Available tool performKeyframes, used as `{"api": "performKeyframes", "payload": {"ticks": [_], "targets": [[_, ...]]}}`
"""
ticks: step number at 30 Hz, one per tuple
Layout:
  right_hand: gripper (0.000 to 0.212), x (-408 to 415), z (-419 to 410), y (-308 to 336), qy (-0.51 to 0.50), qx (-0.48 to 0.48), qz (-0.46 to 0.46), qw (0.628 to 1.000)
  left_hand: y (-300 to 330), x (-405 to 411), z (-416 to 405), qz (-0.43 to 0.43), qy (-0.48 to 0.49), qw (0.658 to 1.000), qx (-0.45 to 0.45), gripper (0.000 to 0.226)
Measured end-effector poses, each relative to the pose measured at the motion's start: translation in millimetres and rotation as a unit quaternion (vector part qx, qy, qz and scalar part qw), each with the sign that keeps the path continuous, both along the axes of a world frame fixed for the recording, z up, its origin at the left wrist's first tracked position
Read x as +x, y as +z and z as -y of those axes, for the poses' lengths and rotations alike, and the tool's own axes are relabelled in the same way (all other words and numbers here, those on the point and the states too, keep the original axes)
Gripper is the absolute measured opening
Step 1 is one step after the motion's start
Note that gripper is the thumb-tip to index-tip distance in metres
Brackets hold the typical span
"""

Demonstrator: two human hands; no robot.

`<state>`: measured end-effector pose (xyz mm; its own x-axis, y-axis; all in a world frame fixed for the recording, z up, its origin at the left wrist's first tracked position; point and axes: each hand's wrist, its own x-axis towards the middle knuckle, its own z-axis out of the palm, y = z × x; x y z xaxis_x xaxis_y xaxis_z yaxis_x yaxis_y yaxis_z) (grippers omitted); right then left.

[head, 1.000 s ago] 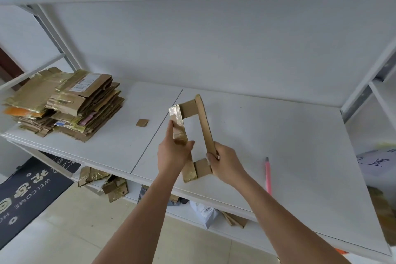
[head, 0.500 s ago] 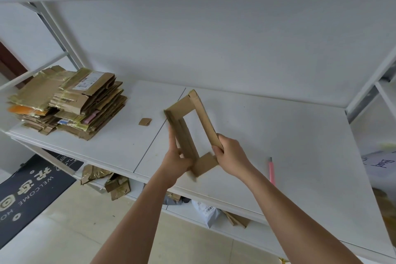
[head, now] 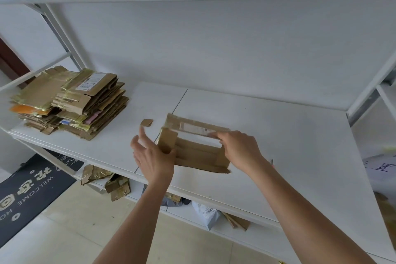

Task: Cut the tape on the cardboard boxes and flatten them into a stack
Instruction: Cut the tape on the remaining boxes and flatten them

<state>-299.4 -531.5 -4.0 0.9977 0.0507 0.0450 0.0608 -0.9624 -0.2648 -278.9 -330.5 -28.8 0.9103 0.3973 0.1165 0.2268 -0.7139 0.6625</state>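
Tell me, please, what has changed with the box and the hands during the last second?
The box turned from upright to lying sideways, low over the shelf. The right hand now pinches its top edge; the left hand opened. The flattened stack and cardboard scrap stayed put.

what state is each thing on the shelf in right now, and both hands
small box: opened into a hollow sleeve, not yet flat
stack of boxes: flattened, piled at the shelf's left end
cardboard scrap: lying loose on the shelf
left hand: thumb on the box's left end, fingers spread
right hand: pinching the box's top edge
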Motion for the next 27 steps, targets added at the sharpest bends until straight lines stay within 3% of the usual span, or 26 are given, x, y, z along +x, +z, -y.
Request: {"api": "performKeyframes", "payload": {"ticks": [2, 5, 10, 13, 18, 21, 24, 27], "targets": [[0.059, -2, -2, -8, 0.004, 0.016, -0.003, 1.000, -6, -1, -4, -0.013, -0.042, 0.996, 0.078, 0.083], [0.043, -7, -3, -28, -0.016, 0.123, 0.030, 0.992, -16, -5, -6, -0.064, -0.045, 0.997, 0.012, 0.046], [0.102, -25, -6, -66, -0.161, 0.343, 0.050, 0.924, -30, -16, -9, -0.102, -0.041, 0.992, -0.066, 0.042], [0.101, -29, -7, -82, -0.192, 0.387, 0.037, 0.901, -35, -21, -10, -0.106, -0.046, 0.989, -0.097, 0.043], [0.078, -26, -2, -93, -0.167, 0.352, 0.040, 0.920, -38, -20, -21, -0.100, -0.080, 0.970, -0.207, 0.023], [0.080, -20, 12, -83, -0.109, 0.346, -0.032, 0.931, -32, -12, -34, -0.147, -0.050, 0.904, -0.398, 0.021], [0.075, -18, 23, -73, -0.020, 0.297, -0.135, 0.945, -35, -10, -52, -0.165, 0.023, 0.779, -0.604, 0.027], [0.073, -21, 24, -76, 0.030, 0.216, -0.223, 0.950, -45, -13, -71, -0.176, 0.039, 0.699, -0.692, 0.034]]}}
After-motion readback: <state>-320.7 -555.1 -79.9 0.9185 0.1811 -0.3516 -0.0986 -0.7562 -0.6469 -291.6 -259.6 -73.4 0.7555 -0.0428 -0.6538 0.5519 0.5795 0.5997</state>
